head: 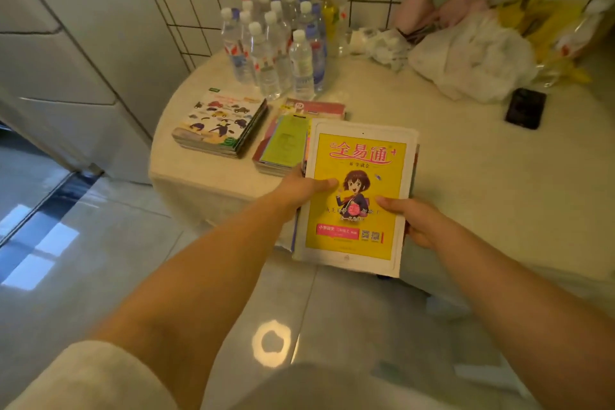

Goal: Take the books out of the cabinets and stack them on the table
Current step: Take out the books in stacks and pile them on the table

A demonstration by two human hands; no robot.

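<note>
I hold a bundle of books with both hands over the near edge of the round table (466,156). The top book (361,173) has a yellow cover in a white border, with a cartoon girl and pink lettering. My left hand (301,188) grips its left edge, thumb on the cover. My right hand (411,218) grips its right edge. On the table lie two stacks: one topped by a picture book with cars (221,121) at the left, one topped by a green booklet (288,141) just left of the held bundle.
Several plastic water bottles (283,40) stand at the table's back. White and yellow plastic bags (472,56) crowd the back right by the tiled wall. A dark phone (525,107) lies at the right. White cabinet doors (66,76) stand at the left above glossy floor.
</note>
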